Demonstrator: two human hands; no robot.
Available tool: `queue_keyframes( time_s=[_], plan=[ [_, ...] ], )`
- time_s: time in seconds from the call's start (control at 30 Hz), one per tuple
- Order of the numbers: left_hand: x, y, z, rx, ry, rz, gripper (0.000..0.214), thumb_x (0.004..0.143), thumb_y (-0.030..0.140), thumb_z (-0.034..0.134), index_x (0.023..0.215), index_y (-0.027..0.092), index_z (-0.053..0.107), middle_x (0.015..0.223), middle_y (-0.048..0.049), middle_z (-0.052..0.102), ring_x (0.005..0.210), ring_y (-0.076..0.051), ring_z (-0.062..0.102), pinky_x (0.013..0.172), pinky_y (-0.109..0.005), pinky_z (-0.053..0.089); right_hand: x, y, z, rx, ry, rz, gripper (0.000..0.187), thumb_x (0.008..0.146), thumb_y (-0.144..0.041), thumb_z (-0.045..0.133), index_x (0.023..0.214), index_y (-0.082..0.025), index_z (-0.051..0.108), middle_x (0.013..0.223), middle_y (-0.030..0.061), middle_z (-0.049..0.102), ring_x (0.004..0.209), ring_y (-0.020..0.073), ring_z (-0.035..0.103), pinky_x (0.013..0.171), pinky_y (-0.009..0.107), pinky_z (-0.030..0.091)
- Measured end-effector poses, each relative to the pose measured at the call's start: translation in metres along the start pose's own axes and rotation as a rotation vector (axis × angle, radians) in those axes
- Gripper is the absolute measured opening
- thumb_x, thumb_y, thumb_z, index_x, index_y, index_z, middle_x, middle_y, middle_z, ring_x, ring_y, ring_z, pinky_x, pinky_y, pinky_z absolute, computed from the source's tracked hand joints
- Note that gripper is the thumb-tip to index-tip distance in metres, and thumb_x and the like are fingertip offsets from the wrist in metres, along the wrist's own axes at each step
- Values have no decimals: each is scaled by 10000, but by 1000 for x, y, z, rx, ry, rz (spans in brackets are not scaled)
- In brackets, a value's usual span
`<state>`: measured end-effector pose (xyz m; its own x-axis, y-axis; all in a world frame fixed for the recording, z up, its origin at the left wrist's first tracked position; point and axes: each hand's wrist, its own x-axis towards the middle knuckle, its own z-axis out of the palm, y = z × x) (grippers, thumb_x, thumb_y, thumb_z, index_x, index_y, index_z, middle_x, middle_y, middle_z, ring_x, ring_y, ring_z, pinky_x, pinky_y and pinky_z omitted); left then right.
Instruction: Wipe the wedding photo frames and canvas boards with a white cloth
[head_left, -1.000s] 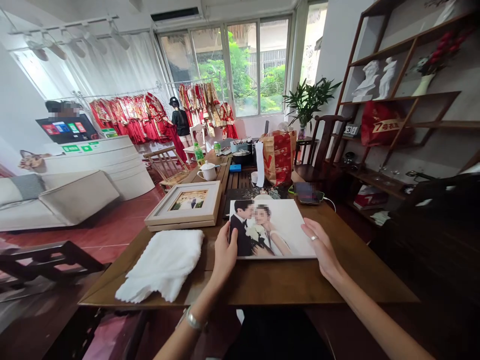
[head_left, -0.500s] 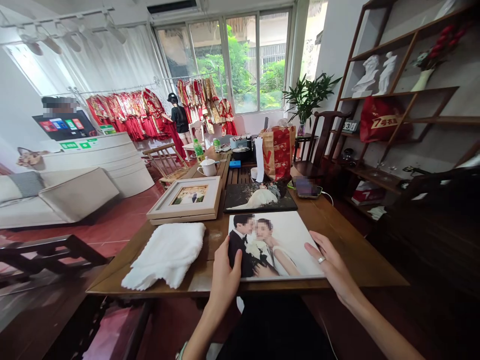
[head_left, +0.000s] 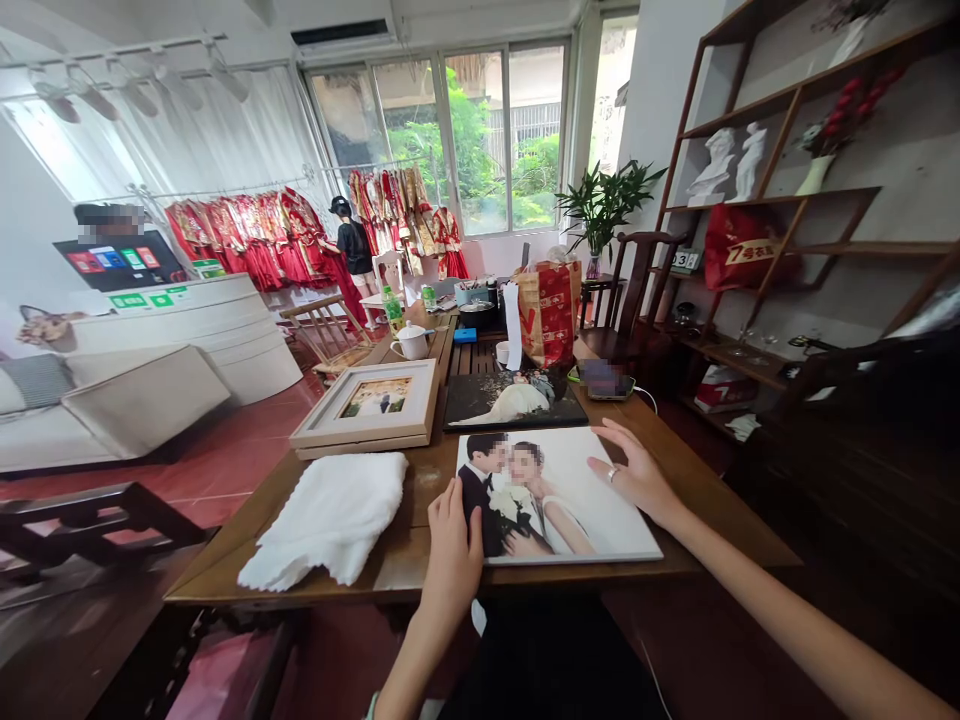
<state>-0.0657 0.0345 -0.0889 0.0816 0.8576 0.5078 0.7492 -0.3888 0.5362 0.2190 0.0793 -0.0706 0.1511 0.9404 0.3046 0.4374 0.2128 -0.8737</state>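
A white wedding photo panel lies flat near the front edge of the wooden table. My left hand rests on its left edge, fingers stretched out and flat. My right hand, with a ring, lies flat on the panel's right part, fingers spread towards its far corner. A dark photo panel lies just behind the white one. A folded white cloth sits to the left of my left hand.
A framed photo lies behind the cloth. Further back stand a teapot, a red gift bag and a phone. A wooden shelf unit is on the right, a sofa and a rack of red dresses on the left.
The white photo panel has slid towards the table's front edge, uncovering the dark panel behind it. My right hand moved up from the panel's right edge onto its surface.
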Motion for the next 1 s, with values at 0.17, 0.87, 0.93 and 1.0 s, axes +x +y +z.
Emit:
queue_keyframes(
  time_s=[0.17,0.87,0.93,1.0],
  plan=[
    [0,2,2,21,22,13,432,907,250,341,1309,95,368,1236,-171,467,1153,-275,388,969,-487,354,18,9,7,46,-102,-134,309,705,-340,623,988,-215,636,1369,117,424,1243,267,430,990,423,389],
    [-13,-14,-127,436,-34,209,608,701,127,405,1306,186,373,1483,-112,127,1349,-355,44,1044,-604,113,29,14,11,-15,-119,-181,314,776,-288,548,1067,-229,650,1245,75,578,1225,230,460,1070,448,294],
    [-11,-45,-144,469,-130,186,685,677,154,427,1349,146,290,1442,-176,218,1324,-353,189,1013,-559,263,30,14,12,-16,-114,-175,313,770,-275,551,1062,-222,652,1246,82,577,1226,230,459,1067,449,299],
    [-7,-71,-151,474,-211,166,688,670,171,438,1343,162,298,1354,-158,389,1250,-314,362,987,-497,345,30,14,12,-13,-107,-176,313,758,-269,563,1053,-217,655,1237,85,584,1219,230,467,1066,446,302]
  ],
)
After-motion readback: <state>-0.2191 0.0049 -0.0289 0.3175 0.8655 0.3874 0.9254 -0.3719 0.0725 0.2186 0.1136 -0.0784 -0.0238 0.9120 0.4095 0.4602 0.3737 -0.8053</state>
